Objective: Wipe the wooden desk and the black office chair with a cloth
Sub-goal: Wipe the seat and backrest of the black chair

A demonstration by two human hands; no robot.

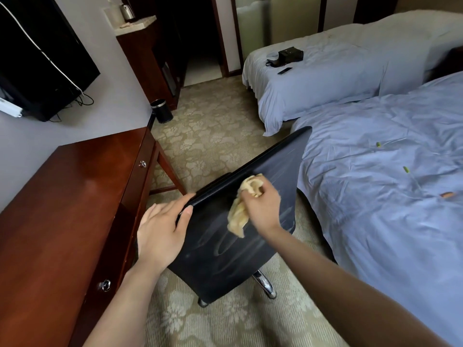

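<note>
Your left hand clamps the top edge of the black office chair so that it cannot roll (it has casters). Your right hand is closed on the yellow cloth, pressed on the backrest. The wooden desk lies at nine o'clock.

Dim, soft daylight; glare on the desk; wide-angle bending at edges.

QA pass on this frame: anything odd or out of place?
Small bits lie scattered on the near bed's sheet: two green pieces and an orange one; what they are is unclear. The black chair's back shows pale smear streaks where the cloth wipes.
</note>
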